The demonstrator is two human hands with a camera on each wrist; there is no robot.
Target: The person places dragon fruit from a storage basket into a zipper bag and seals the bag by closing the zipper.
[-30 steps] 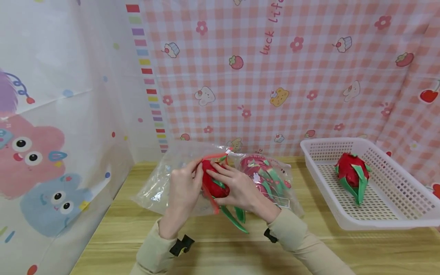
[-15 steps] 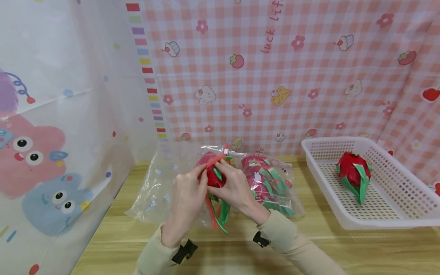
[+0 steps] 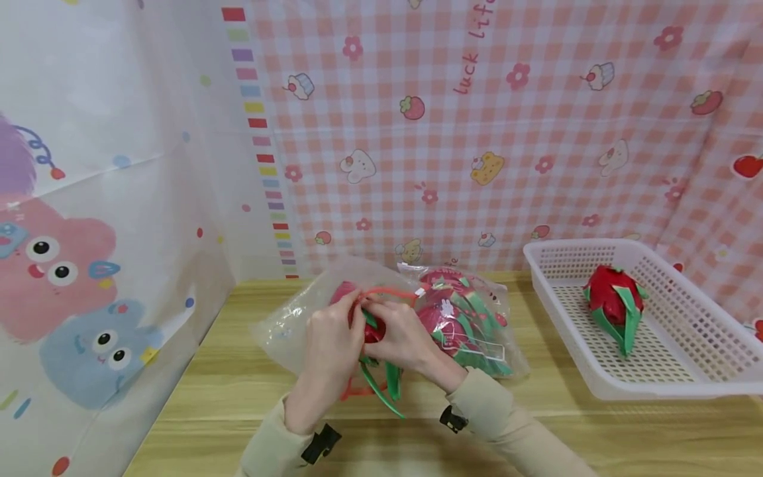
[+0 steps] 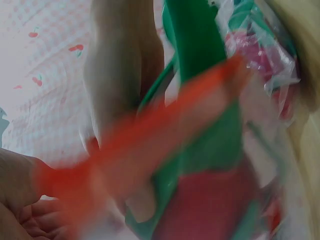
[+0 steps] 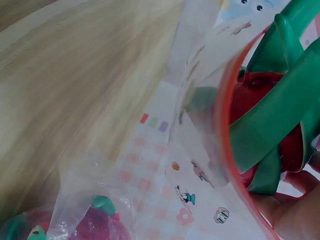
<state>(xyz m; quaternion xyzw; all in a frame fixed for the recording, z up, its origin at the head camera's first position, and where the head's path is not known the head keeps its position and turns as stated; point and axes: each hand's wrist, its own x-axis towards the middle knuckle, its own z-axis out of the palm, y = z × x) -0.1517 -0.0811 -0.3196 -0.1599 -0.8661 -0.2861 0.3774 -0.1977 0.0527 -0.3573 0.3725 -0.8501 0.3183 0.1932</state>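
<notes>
A clear zip bag (image 3: 292, 331) with an orange-red zip strip (image 5: 224, 105) gapes around a red toy dragon fruit (image 5: 260, 97), whose long green leaves trail out of the mouth toward the person. My left hand (image 3: 334, 338) pinches the bag's edge on the left side. Opposite it, my right hand (image 3: 399, 334) grips the dragon fruit from the right, its fingertips close to those of the left. Most of the fruit is hidden behind both hands in the head view. The left wrist view is blurred, with the strip crossing in front of the green leaves (image 4: 200, 45).
Just right of the hands lies a second clear bag (image 3: 507, 358) with several dragon fruits inside. A white perforated basket (image 3: 679, 386) stands at the right, holding one dragon fruit (image 3: 612, 298). Patterned cloths (image 3: 381, 132) rise behind and left of the wooden table (image 3: 238, 411).
The bag's mouth has come farther around the dragon fruit, and the zip strip has spread and swung toward the right. Both hands have moved closer together at the top of the fruit.
</notes>
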